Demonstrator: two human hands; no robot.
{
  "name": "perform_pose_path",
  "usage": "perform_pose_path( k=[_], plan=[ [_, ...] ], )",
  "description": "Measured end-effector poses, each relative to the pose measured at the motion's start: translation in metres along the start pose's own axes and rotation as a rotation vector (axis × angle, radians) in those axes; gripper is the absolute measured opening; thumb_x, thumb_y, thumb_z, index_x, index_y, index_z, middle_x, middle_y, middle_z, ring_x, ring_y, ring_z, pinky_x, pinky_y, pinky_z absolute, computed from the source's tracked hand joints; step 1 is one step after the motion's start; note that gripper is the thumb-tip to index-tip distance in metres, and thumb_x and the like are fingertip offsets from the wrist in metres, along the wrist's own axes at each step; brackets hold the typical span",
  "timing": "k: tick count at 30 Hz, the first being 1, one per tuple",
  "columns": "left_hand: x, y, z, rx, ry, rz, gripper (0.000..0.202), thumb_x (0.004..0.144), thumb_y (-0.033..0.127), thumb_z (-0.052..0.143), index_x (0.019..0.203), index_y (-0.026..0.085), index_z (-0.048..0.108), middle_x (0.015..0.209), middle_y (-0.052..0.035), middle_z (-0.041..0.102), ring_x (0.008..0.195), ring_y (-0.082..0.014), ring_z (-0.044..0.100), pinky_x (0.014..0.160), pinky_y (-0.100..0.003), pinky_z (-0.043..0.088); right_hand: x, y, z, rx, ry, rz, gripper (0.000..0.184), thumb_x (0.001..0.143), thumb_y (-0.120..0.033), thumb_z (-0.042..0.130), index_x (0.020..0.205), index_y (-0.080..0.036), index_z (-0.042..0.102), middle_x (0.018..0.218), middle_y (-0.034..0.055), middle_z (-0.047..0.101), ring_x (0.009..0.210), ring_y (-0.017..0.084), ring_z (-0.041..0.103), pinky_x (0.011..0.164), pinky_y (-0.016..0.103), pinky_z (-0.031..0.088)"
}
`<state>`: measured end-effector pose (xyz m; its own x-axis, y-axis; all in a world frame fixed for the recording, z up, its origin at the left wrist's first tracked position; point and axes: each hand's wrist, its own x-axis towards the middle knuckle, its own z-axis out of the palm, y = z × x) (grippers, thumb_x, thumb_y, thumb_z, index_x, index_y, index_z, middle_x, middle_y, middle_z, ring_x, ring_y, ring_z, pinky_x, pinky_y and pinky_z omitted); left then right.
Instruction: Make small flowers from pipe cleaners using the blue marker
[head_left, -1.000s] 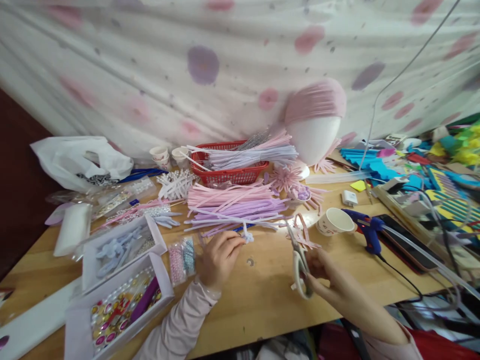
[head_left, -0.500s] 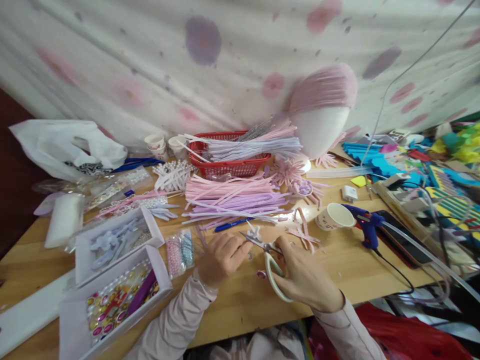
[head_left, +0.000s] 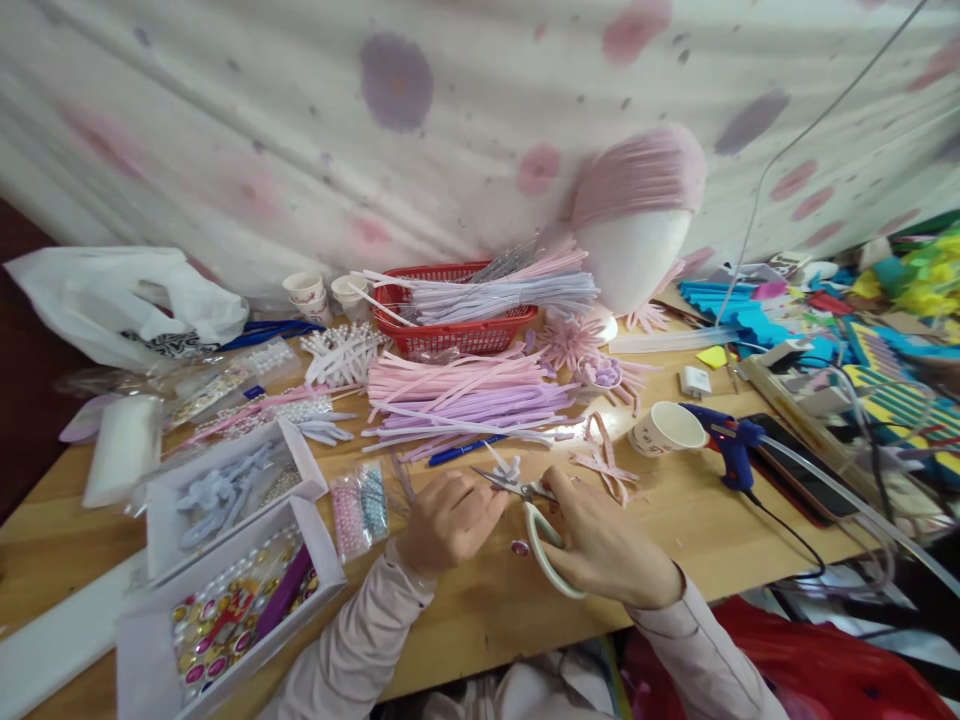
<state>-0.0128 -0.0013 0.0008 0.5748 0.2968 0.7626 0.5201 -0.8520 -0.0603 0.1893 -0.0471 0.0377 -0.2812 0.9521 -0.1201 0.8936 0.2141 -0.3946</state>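
My right hand (head_left: 611, 545) is wrapped round the pale green handles of a pair of scissors (head_left: 551, 560). The blades point left and stand apart. Right at their tips is my left hand (head_left: 454, 520), closed with thumb and fingers pressed together; whatever it pinches is hidden. A small whitish fuzzy piece (head_left: 511, 468) shows just behind the blades, and I cannot tell whether the fingers hold it. Below the blades a small dark pink gem (head_left: 520, 548) lies on the wooden table (head_left: 480, 640). A blue pen (head_left: 465, 450) lies beyond my left hand.
Pink and purple pipe cleaners (head_left: 465, 400) lie before a red basket (head_left: 457, 335). White boxes (head_left: 330, 565) of beads and pieces stand left. To the right are a paper cup (head_left: 667, 430), a blue glue gun (head_left: 731, 445) and a phone (head_left: 806, 470). A foam head (head_left: 634, 250) stands behind.
The scissor blades look wider apart than before. Both hands keep nearly the same place, and the whole view has shifted slightly.
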Motion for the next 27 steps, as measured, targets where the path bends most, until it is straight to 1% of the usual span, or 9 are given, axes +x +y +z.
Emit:
perform_pose_path(
  k=[6, 10, 14, 19, 24, 27],
  plan=[
    [0.0004, 0.0046, 0.0036, 0.001, 0.001, 0.064, 0.014, 0.084, 0.007, 0.055, 0.093, 0.015, 0.064, 0.066, -0.0022, 0.063, 0.064, -0.0145, 0.058, 0.062, -0.03, 0.05, -0.0014, -0.0012, -0.0002, -0.034, 0.012, -0.013, 0.027, 0.078, -0.039, 0.054, 0.089, -0.018, 0.042, 0.081, 0.0107, 0.06, 0.077, 0.026, 0.059, 0.068, 0.034, 0.043],
    [-0.0024, 0.0041, 0.0069, -0.012, 0.0, 0.071, 0.015, 0.083, 0.005, 0.057, 0.094, 0.013, 0.064, 0.068, -0.003, 0.064, 0.065, -0.0153, 0.059, 0.063, -0.032, 0.051, -0.0003, -0.0014, -0.0015, -0.033, -0.002, -0.014, 0.027, 0.079, -0.04, 0.054, 0.089, -0.018, 0.042, 0.081, 0.0109, 0.061, 0.077, 0.026, 0.059, 0.067, 0.033, 0.042],
    [-0.0014, 0.0025, 0.0063, -0.007, 0.006, 0.076, 0.013, 0.08, 0.005, 0.061, 0.092, 0.01, 0.063, 0.069, -0.0033, 0.065, 0.065, -0.016, 0.06, 0.064, -0.033, 0.051, 0.0031, -0.0032, -0.0025, -0.038, -0.013, 0.018, 0.025, 0.082, -0.041, 0.051, 0.087, -0.019, 0.041, 0.079, 0.0098, 0.061, 0.074, 0.025, 0.06, 0.064, 0.031, 0.04],
    [0.0018, 0.0038, 0.0038, 0.0, 0.023, 0.057, 0.011, 0.08, 0.005, 0.061, 0.089, 0.011, 0.064, 0.066, -0.0018, 0.064, 0.062, -0.015, 0.057, 0.061, -0.032, 0.049, 0.0041, -0.0044, -0.0023, -0.067, 0.029, 0.037, 0.016, 0.082, -0.033, 0.047, 0.083, -0.02, 0.039, 0.073, 0.0067, 0.061, 0.066, 0.022, 0.058, 0.059, 0.029, 0.035],
    [0.0013, 0.0049, 0.0046, -0.012, 0.015, 0.058, 0.012, 0.081, 0.005, 0.061, 0.09, 0.012, 0.064, 0.066, -0.0018, 0.063, 0.062, -0.0148, 0.056, 0.061, -0.031, 0.047, 0.0015, -0.0034, -0.0013, -0.064, 0.07, 0.05, 0.016, 0.08, -0.032, 0.049, 0.082, -0.02, 0.039, 0.07, 0.0044, 0.061, 0.061, 0.02, 0.056, 0.056, 0.027, 0.032],
    [0.0007, 0.0046, 0.0049, -0.019, 0.018, 0.054, 0.012, 0.081, 0.006, 0.06, 0.091, 0.013, 0.064, 0.066, -0.0016, 0.062, 0.063, -0.0147, 0.056, 0.06, -0.03, 0.046, 0.0009, -0.0019, 0.0021, -0.041, 0.091, 0.022, 0.015, 0.081, -0.032, 0.049, 0.081, -0.02, 0.04, 0.068, 0.0031, 0.06, 0.059, 0.018, 0.055, 0.054, 0.026, 0.03]
  ],
)
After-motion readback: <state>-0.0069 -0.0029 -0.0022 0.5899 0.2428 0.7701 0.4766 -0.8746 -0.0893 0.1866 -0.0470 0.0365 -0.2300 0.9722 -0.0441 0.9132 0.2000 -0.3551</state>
